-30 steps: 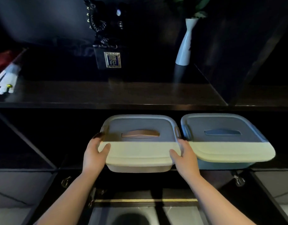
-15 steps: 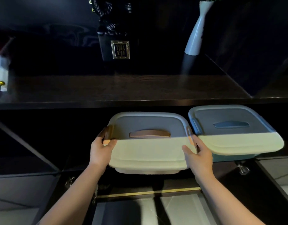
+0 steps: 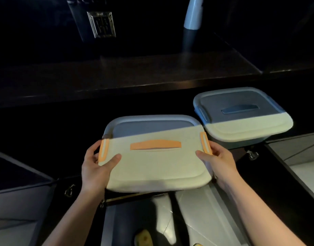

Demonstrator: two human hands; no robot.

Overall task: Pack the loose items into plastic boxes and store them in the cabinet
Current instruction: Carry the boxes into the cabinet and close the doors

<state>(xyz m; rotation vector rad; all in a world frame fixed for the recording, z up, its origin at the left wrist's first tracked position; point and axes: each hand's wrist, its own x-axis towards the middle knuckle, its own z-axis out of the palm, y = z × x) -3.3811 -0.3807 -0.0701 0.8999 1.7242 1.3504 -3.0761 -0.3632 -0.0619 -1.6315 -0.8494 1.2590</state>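
A pale plastic box with an orange handle and orange side clips is held in front of the dark cabinet opening, mostly out of it and over the floor. My left hand grips its left edge at the orange clip, thumb on the lid. On the right side my right hand grips the other clip edge, thumb on the lid too. A second box with a blue handle and blue clips sits on the cabinet shelf to the right, partly inside. What the boxes hold is hidden by their lids.
Above the opening runs a dark wooden top carrying a pale vase and a dark ornament with a metal plate. Open cabinet doors stand left and right. Pale floor tiles lie below.
The orange-handled box has come out of the cabinet toward me and lower, both hands still on its sides. My view has dropped; the blue-handled box stays on the shelf.
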